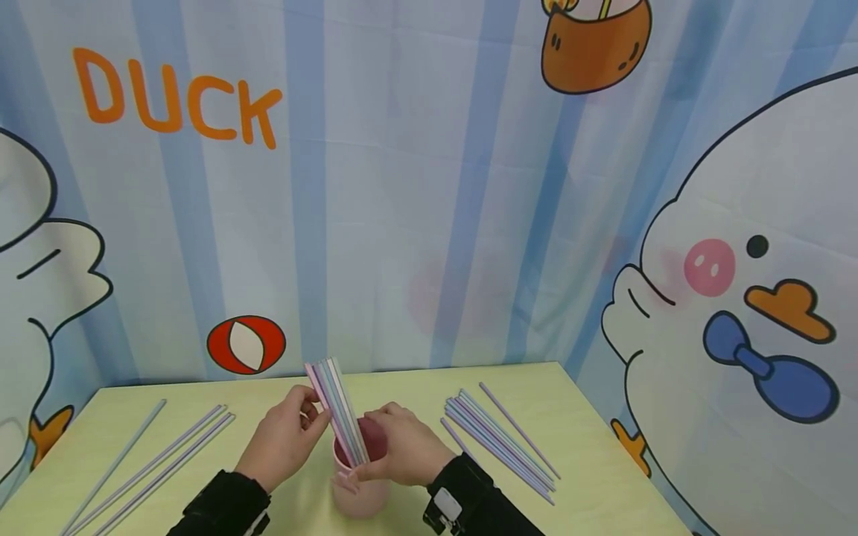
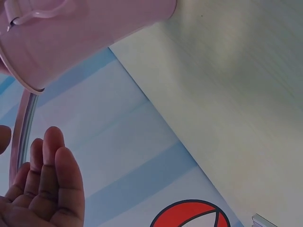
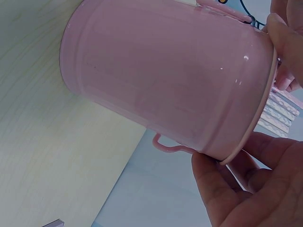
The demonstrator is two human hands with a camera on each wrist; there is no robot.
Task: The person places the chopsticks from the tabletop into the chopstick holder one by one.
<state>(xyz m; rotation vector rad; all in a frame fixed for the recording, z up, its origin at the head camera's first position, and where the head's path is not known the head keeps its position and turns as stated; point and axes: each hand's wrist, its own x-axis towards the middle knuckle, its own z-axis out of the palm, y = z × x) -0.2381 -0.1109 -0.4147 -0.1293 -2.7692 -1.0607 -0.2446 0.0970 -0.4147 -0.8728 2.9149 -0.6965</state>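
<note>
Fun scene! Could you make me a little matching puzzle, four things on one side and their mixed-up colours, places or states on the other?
Things:
1. right hand
2. bucket
3. bundle of sticks
4. word DUCK

Descriptions:
A. orange, on the striped backdrop
B. tilted, in a container's mouth
C. gripping a rim
D. pink, standing on the yellow table

Pairs: 1-C, 2-D, 3-B, 4-A
</note>
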